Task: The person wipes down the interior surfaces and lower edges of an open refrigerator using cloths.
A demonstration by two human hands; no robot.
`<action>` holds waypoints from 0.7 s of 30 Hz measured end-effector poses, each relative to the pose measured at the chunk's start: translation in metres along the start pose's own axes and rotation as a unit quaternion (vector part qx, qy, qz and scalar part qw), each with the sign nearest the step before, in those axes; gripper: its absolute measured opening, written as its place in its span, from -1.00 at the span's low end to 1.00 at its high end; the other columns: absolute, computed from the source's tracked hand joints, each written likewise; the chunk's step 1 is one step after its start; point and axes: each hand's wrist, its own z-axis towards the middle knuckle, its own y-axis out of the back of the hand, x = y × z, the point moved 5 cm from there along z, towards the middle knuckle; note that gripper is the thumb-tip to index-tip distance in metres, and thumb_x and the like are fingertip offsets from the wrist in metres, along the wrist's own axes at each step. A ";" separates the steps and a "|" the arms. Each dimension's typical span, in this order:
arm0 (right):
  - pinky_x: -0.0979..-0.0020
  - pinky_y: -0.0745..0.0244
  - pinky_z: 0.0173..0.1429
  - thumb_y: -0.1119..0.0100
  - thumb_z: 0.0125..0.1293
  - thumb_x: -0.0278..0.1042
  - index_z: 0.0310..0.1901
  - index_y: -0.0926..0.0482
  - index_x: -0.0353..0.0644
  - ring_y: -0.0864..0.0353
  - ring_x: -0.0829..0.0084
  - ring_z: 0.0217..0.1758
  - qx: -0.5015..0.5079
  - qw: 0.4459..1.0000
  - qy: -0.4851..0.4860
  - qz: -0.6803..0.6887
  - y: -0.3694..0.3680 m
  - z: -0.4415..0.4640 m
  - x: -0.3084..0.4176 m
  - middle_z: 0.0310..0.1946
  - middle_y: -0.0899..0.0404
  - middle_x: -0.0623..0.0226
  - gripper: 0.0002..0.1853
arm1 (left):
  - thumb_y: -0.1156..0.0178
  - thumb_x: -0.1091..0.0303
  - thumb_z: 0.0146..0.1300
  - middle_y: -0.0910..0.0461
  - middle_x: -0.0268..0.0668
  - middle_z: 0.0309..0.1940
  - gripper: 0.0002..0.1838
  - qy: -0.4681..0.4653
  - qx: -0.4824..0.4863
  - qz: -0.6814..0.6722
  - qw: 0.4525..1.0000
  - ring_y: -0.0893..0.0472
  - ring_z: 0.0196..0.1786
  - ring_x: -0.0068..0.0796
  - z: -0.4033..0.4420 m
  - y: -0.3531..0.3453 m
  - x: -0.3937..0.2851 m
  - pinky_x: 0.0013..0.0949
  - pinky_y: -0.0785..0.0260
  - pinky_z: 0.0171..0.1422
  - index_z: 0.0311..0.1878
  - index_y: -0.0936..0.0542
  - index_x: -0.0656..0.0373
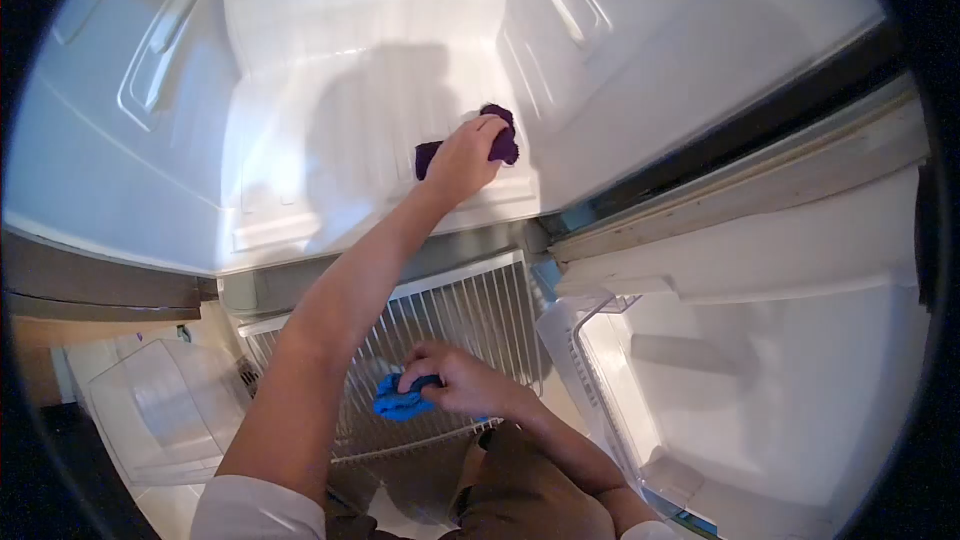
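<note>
My left hand [465,160] reaches into the white fridge compartment, its fingers closed on a dark purple cloth [503,145]. The cloth lies against the compartment floor [370,180] near the front right corner, part of it sticking out left of the hand. Lower down, close to my lap, my right hand [465,382] grips a crumpled blue cloth [398,400]. That hand is above a wire shelf [480,305] that leans below the fridge opening.
The fridge door [760,380] stands open on the right, with a clear door bin [590,340] on its inner side. A clear plastic drawer [165,405] rests at the lower left. Moulded rails [170,50] run along the compartment's side walls.
</note>
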 end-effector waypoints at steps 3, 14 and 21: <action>0.26 -0.41 0.12 -0.09 0.03 -0.63 -0.19 -0.63 -0.21 -0.53 0.13 -0.02 0.013 1.000 0.013 -0.006 -0.003 -0.005 -0.010 -0.10 -0.49 0.12 -0.72 | -0.29 0.51 -0.09 -0.53 -0.06 -0.03 -0.55 -0.033 0.063 0.043 0.996 -0.49 0.04 -0.04 -0.018 -0.009 -0.032 -0.15 -0.36 0.17 -0.03 -0.49 0.27; 0.24 -0.40 0.15 -0.11 0.07 -0.53 -0.22 -0.62 -0.20 -0.53 0.07 0.02 0.063 0.997 -0.027 0.021 -0.004 -0.006 -0.007 -0.11 -0.54 0.06 -0.78 | -0.36 0.32 -0.17 -0.51 -0.19 -0.19 -0.47 -0.108 0.140 0.175 0.968 -0.49 -0.07 -0.15 -0.105 0.078 -0.035 -0.18 -0.36 0.09 -0.03 -0.51 0.16; 0.42 -0.46 -0.02 -0.04 0.02 -0.65 -0.15 -0.62 -0.23 -0.55 0.40 -0.12 -0.094 0.995 -0.023 0.031 0.032 0.016 0.023 -0.21 -0.55 0.25 -0.67 | -0.32 0.31 -0.15 -0.52 -0.23 -0.34 -0.63 0.060 0.186 0.544 0.816 -0.55 -0.23 -0.19 -0.213 0.230 0.006 -0.17 -0.44 -0.13 -0.21 -0.52 0.16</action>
